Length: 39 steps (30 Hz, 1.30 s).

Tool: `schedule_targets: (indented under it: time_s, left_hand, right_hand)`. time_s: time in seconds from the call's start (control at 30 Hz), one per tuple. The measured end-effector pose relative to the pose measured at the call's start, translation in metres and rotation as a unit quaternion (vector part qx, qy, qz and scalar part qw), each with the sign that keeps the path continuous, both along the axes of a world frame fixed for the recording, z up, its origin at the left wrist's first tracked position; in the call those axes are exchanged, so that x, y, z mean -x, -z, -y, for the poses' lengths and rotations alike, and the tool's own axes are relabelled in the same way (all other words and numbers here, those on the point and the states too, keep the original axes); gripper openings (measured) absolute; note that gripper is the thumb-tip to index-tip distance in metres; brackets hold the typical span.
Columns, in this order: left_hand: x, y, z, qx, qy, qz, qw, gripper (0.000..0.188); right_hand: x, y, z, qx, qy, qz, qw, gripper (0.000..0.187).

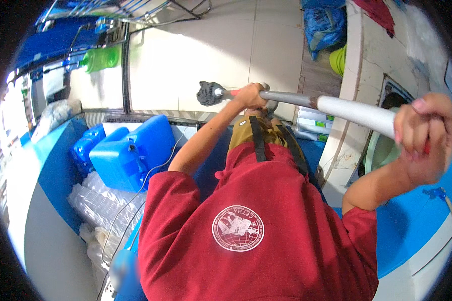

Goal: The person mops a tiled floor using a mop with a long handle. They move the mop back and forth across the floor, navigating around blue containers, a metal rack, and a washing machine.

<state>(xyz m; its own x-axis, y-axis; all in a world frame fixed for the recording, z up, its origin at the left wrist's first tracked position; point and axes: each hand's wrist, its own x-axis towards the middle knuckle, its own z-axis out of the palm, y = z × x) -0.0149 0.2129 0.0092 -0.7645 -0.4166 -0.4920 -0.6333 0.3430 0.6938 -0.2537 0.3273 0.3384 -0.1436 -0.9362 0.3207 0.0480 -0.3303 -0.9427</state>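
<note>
A mop with a long grey and white handle [359, 115] slants across in front of my body. My left hand [252, 96] is wrapped round the lower, grey part of the handle. At the far right, raised closer to the camera, my right hand [426, 128] is closed round the white upper end, where a bit of red shows under the fingers. The dark stringy mop head [209, 94] rests on the pale tiled floor [206, 55], a little to the left of my left hand.
Blue plastic jugs [130, 153] and clear-wrapped plastic packs [103, 200] stand on the left, with a grey cable [158, 167] running past them. A metal rack [150, 12] is at the far left. Blue bags [325, 27] and a tiled ledge [354, 90] lie right.
</note>
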Motion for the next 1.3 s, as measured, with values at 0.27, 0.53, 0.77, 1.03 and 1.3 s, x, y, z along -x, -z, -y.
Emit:
schedule_targets:
  time_s: [0.27, 0.53, 0.77, 1.03, 1.3]
  left_hand:
    - [0.087, -0.007, -0.094, -0.037, 0.153, -0.082, 0.984, 0.039]
    - [0.086, -0.014, -0.126, -0.026, 0.231, -0.098, 0.968, 0.026]
    - [0.079, -0.004, -0.089, 0.045, 0.270, -0.135, 0.952, 0.029]
    - [0.064, 0.017, 0.015, 0.146, 0.130, -0.129, 0.972, 0.024]
    - [0.044, 0.002, 0.120, 0.249, 0.043, -0.207, 0.945, 0.061]
  right_hand:
    - [0.020, -0.045, -0.142, -0.029, 0.321, -0.141, 0.936, 0.021]
    - [-0.017, -0.050, -0.187, -0.005, 0.400, -0.218, 0.890, 0.013]
    - [-0.063, -0.050, -0.167, 0.015, 0.391, -0.212, 0.895, 0.006]
    - [-0.139, -0.012, -0.086, 0.117, 0.256, -0.201, 0.938, 0.015]
    - [-0.150, 0.097, 0.030, -0.016, 0.264, -0.090, 0.960, 0.027]
